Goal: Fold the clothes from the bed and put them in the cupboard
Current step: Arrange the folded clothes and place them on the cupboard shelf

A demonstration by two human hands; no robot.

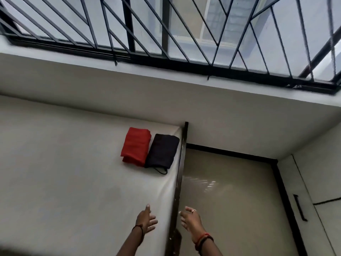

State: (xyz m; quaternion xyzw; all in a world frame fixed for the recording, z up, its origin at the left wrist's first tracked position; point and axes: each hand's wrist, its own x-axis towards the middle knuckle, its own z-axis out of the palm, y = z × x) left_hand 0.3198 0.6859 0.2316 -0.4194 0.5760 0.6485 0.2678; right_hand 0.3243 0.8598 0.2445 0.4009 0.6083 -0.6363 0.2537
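Note:
A folded red garment (135,146) and a folded black garment (161,153) lie side by side on the white bed (64,172), near its far corner by the dark bed frame (180,174). A thin black cord trails from the black one. My left hand (147,219) hovers over the bed's near part with fingers spread and nothing in it. My right hand (190,218), wearing a ring, reaches forward just right of the frame, fingers relaxed and empty. Both hands are well short of the garments.
A glossy floor strip (230,196) runs right of the bed. A white cupboard door with a black handle (299,207) stands at the far right. A wall ledge and a barred window (166,34) rise behind the bed.

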